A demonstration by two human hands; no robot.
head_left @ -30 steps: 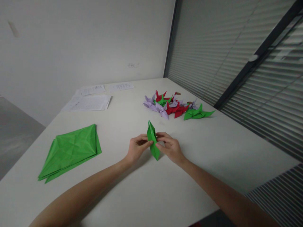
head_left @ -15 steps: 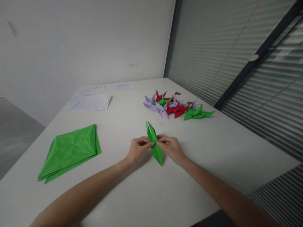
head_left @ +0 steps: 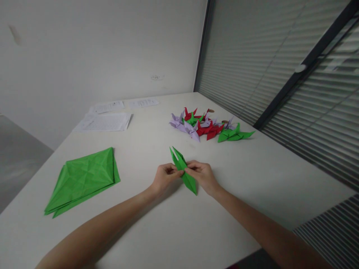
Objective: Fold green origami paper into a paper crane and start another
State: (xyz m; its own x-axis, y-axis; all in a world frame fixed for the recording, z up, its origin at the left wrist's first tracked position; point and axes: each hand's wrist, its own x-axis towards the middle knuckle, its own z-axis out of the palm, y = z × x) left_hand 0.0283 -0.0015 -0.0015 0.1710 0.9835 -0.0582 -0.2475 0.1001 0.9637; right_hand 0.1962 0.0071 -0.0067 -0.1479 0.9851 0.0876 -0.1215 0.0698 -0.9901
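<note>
Left hand [head_left: 168, 175] and right hand [head_left: 202, 172] are both clamped on a folded green paper [head_left: 189, 182], one at its nine o'clock and one at its three, thumb tips close together over its middle. Well off at nine o'clock from the grip lies a stack of creased green paper [head_left: 86, 175]; a careless swing of the left forearm [head_left: 112, 223] could skew its loose layers. Printed pages [head_left: 105, 122] lie farther away at ten o'clock, probably safe. At the centre, the folded piece aims two slim points toward eleven o'clock, a gap between them, and one tip toward five; uneven thumb pressure could set a crooked crease, and a hard sideways pull could tear it. Toward one o'clock rests a pile of paper cranes [head_left: 206, 129], which a clumsy reach might crush.
</note>
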